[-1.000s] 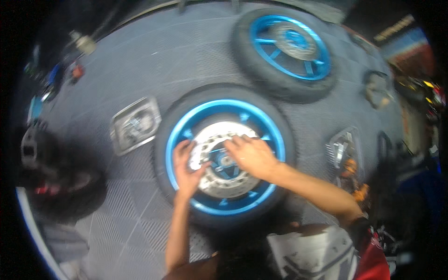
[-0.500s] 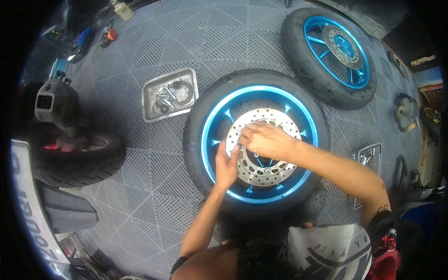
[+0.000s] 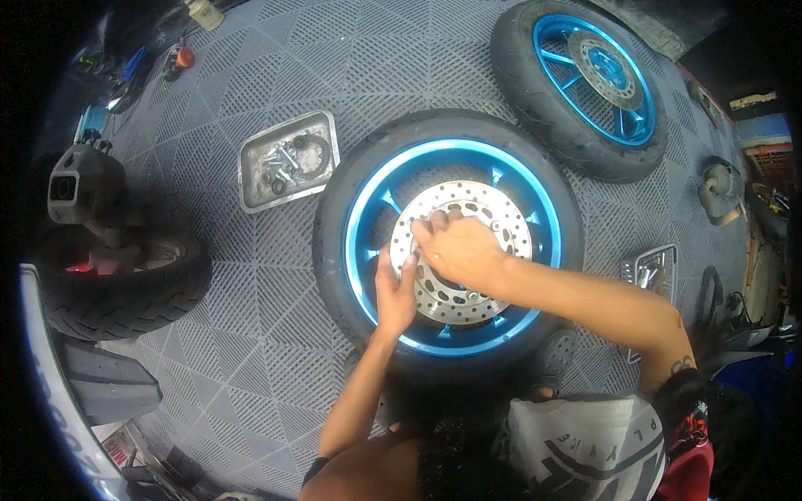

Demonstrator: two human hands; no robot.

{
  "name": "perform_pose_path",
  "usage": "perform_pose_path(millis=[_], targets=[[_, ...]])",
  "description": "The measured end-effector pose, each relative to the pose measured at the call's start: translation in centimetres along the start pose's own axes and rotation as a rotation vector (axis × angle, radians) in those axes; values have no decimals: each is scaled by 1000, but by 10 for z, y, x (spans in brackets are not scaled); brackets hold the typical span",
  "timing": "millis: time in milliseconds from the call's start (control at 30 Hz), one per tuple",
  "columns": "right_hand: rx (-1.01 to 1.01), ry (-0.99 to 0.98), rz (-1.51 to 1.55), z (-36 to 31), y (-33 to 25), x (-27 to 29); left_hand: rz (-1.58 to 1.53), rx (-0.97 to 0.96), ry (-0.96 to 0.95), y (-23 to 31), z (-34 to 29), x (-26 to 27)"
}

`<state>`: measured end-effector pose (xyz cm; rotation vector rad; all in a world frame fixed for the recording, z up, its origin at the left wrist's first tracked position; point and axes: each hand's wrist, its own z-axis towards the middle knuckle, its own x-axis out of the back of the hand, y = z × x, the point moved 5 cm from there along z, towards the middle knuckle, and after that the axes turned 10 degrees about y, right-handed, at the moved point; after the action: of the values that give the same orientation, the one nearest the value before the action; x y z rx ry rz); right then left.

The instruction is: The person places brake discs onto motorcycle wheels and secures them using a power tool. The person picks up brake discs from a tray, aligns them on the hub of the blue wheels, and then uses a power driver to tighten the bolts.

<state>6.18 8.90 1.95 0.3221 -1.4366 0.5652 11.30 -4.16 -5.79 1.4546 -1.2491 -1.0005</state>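
Note:
A wheel with a black tyre (image 3: 334, 217) and blue rim (image 3: 363, 217) lies flat on the grey tiled floor. A drilled steel brake disc (image 3: 493, 225) sits on its hub. My left hand (image 3: 394, 292) rests on the disc's left edge, fingers curled over it. My right hand (image 3: 455, 246) lies over the disc's middle, fingertips pinched at the upper left part of the disc. What the fingertips hold is hidden.
A metal tray (image 3: 251, 163) with bolts and washers lies left of the wheel. A second blue-rimmed wheel (image 3: 585, 83) lies at the upper right. A mounted scooter tyre (image 3: 117, 288) stands at the left. Another small tray (image 3: 652, 267) sits at the right.
The view has shifted, so the wheel appears further right and lower. My right hand has slid from the disc's right side toward its upper left; my left hand stays at the left edge.

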Motion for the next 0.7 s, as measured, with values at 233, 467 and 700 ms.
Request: perform_pose_path(millis=[233,467,700], targets=[[-31,-200,123,-3,11,1,48,-43,12,6,-1,-5],[14,-149,128,-84,-3,37,-63,191,-18,-4,-36,5],[123,-138,109,-97,-7,43,-148,506,-146,-36,-80,-2]])
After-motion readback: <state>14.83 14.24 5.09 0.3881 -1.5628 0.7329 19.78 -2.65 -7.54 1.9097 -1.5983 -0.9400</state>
